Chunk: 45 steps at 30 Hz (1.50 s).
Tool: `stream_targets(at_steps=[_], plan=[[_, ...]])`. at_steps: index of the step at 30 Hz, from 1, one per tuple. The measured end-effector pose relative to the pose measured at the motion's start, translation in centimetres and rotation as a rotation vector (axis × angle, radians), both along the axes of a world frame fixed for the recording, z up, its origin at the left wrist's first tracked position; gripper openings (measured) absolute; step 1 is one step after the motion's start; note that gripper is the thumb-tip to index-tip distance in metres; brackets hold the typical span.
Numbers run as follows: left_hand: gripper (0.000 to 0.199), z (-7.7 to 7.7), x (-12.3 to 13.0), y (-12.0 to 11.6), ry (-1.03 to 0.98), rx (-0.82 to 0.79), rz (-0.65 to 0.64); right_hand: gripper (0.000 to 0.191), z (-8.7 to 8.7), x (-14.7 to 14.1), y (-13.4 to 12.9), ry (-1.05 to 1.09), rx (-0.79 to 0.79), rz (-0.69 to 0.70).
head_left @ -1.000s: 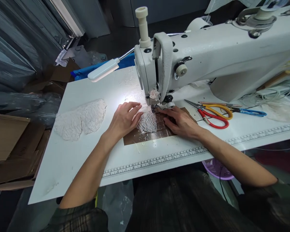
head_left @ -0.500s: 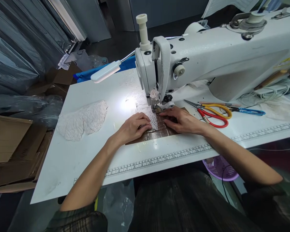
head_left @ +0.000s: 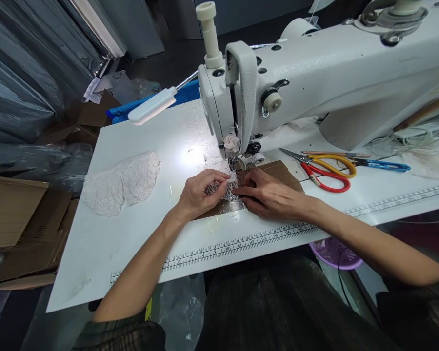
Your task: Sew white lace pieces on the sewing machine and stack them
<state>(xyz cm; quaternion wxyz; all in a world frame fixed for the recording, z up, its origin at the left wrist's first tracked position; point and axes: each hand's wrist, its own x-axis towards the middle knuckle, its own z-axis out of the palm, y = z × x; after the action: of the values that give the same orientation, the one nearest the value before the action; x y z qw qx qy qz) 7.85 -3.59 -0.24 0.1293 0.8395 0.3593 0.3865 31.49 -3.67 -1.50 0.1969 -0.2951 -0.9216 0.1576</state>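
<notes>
White lace fabric (head_left: 231, 191) lies on a brown board (head_left: 281, 174) under the presser foot (head_left: 237, 165) of a white sewing machine (head_left: 219, 107). My left hand (head_left: 201, 192) is at the lace's left side, thumb and forefinger closed in a pinch on it. From the right, my right hand (head_left: 269, 195) reaches over the board with its fingers stretched out, the tips touching the lace's right edge. Further left on the table rests a separate ruffled white lace piece (head_left: 122, 183), apart from both hands.
Scissors with red and yellow handles (head_left: 327, 170) and a blue-handled tool (head_left: 388, 165) lie right of the board. A small lamp (head_left: 151, 106) hangs over the table. A printed ruler (head_left: 227, 249) runs along the front edge. Cardboard boxes (head_left: 18, 209) stand left; a purple basket (head_left: 336, 253) is below.
My right hand has moved toward me, its fingertips shifting from beside the presser foot to the lace edge. More of the board shows at right. My left thumb and forefinger have come together.
</notes>
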Motion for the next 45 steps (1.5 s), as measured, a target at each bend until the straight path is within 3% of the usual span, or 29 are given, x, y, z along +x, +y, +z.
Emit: stream_targets(at_steps=[8,13,15,18,24,30,41,45], plan=[[0.012,-1.1,0.0,0.0,0.323,0.167,-0.122,0.034,0.2,0.4,-0.6,-0.030,0.006,-0.027],[0.011,-1.0,0.0,0.1,0.383,0.223,-0.174,0.026,2.3,0.7,2.3,-0.012,-0.174,0.067],[0.011,-1.0,0.0,0.1,0.361,0.256,-0.171,0.025,2.5,0.7,3.6,-0.031,-0.240,-0.027],[0.010,-1.1,0.1,0.0,0.350,0.312,-0.134,0.028,1.4,0.5,4.4,0.043,-0.189,-0.129],[0.013,-1.0,-0.1,-0.1,0.384,0.268,-0.136,0.040,-1.7,0.5,3.7,0.136,0.036,0.002],[0.013,-1.1,-0.1,0.0,0.334,0.215,-0.140,0.040,-1.7,0.6,3.8,0.102,0.043,-0.022],[0.009,-0.7,0.0,-0.2,0.411,0.391,-0.108,0.038,-2.1,0.6,3.9,0.159,0.079,0.016],[0.010,-0.7,0.0,-0.3,0.438,0.375,-0.155,0.038,-2.1,0.7,4.0,0.156,0.081,0.025]])
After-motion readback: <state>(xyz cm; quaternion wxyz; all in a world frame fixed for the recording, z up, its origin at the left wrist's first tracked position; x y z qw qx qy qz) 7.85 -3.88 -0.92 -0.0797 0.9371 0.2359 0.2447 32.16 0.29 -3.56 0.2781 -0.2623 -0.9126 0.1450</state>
